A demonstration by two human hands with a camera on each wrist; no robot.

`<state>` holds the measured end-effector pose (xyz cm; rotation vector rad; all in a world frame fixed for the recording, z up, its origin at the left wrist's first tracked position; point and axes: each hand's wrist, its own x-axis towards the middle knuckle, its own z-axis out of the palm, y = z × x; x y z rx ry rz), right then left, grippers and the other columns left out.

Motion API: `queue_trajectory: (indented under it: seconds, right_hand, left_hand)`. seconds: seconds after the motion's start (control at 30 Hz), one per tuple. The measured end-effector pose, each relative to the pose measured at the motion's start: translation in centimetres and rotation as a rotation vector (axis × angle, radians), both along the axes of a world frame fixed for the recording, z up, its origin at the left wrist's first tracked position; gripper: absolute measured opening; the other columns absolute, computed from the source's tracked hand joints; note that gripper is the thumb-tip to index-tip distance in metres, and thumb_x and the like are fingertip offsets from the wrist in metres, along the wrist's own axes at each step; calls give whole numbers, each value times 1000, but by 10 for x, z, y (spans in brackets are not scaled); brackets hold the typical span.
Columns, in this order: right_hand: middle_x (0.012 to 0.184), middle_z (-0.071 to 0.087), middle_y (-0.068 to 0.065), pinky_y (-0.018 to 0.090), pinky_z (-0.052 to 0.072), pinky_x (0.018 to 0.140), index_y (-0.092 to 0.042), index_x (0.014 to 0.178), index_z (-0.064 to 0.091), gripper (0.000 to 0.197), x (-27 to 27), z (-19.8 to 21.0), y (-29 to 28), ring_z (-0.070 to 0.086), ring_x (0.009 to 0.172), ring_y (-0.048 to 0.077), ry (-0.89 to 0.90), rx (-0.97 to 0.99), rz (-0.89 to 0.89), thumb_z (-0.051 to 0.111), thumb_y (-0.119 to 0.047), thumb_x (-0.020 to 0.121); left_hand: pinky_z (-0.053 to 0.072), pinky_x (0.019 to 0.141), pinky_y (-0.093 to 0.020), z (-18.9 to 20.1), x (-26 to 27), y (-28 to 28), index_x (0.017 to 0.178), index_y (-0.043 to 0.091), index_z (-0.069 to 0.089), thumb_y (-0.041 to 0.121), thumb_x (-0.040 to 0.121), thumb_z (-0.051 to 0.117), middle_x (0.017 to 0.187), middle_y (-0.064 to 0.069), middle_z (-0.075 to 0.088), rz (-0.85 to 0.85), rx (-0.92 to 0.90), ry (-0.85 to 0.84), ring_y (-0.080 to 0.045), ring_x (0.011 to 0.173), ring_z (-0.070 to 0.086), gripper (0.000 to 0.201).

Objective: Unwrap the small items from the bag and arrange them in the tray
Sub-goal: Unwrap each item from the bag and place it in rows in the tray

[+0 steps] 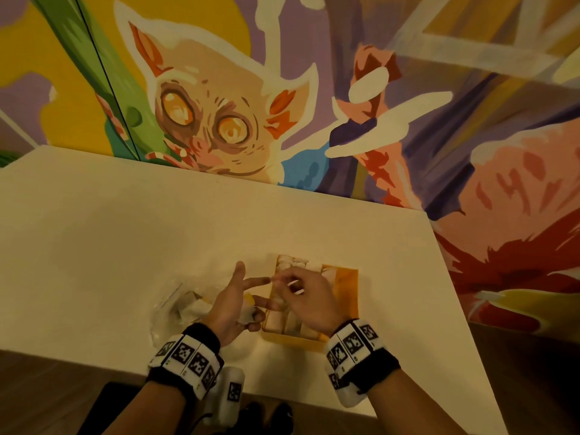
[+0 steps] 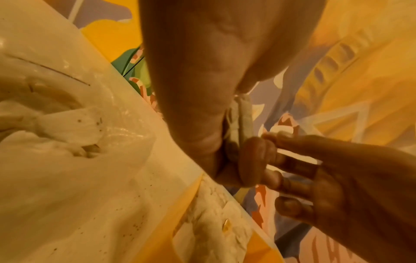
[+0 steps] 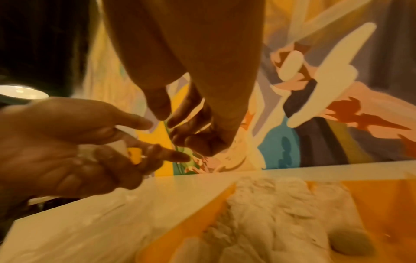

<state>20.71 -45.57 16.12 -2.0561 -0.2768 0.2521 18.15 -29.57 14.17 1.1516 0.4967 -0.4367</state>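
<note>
White table fills your view, pushed against a painted mural wall. Your clear plastic bag lies crumpled left of the yellow tray, which already holds pale unwrapped items. Your left hand hovers between bag and tray, curling its lower fingers round a small wrapped item, forefinger straight. Your right hand, over the tray, pinches a bit of wrapper.
</note>
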Motion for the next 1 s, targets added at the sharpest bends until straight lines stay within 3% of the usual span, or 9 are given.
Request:
queue_trajectory:
  seconds: [0.13, 0.23, 0.37, 0.47, 0.6, 0.73, 0.87, 1.0]
  right_hand:
    - [89, 67, -8, 9, 45, 58, -17, 105, 69, 17, -24, 13, 10, 59, 64, -8, 9, -6, 163, 68, -24, 89]
    - [94, 63, -12, 16, 44, 64, -21, 109, 69, 22, -25, 10, 12, 53, 68, 0, -66, -113, 151, 66, -29, 89]
    - [97, 69, -12, 24, 52, 69, -19, 95, 74, 10, -28, 6, 16, 61, 71, 10, -66, -84, 170, 68, -19, 86]
    - [88, 68, -23, 16, 50, 65, -17, 85, 75, 7, -29, 6, 13, 62, 72, 7, -51, -45, 149, 68, -13, 85]
    - [80, 71, -3, 20, 54, 62, -15, 86, 70, 5, -28, 9, 7, 67, 73, 12, -29, 34, 114, 66, -16, 90]
    - [80, 69, 1, 31, 58, 70, -17, 90, 66, 3, -23, 15, 0, 68, 67, 15, -48, 79, 52, 65, -14, 91]
    - [83, 69, -2, 17, 50, 60, -16, 91, 67, 6, -20, 23, -7, 67, 65, 14, -129, 80, 12, 64, -11, 91]
    - [85, 68, -10, 12, 45, 60, -21, 89, 68, 10, -14, 28, -12, 65, 68, 8, -268, 33, -49, 65, -11, 91]
  left_hand:
    - [30, 47, -25, 7, -4, 3, 124, 17, 60, 76, 88, 23, 68, -13, 53, -65, -56, -17, -23, 50, 45, 79]
    - [29, 44, -23, 14, -9, 1, 124, 19, 62, 78, 87, 24, 70, -10, 59, -146, -42, -31, -22, 50, 43, 79]
    - [25, 45, -22, 22, -15, -3, 116, 19, 65, 73, 90, 23, 74, -7, 60, -182, -16, -42, -20, 49, 40, 74]
    - [26, 46, -23, 22, -18, -2, 114, 17, 67, 72, 91, 30, 82, -8, 60, -187, 36, -58, -21, 51, 42, 70]
    - [21, 49, -25, 23, -21, -1, 108, 8, 63, 57, 97, 37, 79, -11, 59, -198, 109, -66, -17, 51, 39, 57]
    - [20, 49, -26, 20, -22, 2, 95, 9, 63, 53, 96, 46, 78, -14, 64, -230, 171, -129, -15, 53, 33, 47]
    - [26, 49, -27, 22, -22, 2, 103, 5, 61, 55, 94, 48, 81, -16, 65, -201, 152, -149, -18, 56, 39, 52]
    - [41, 61, -32, 29, -25, 4, 111, 14, 69, 56, 92, 53, 103, -11, 72, -272, 188, -267, -23, 77, 56, 49]
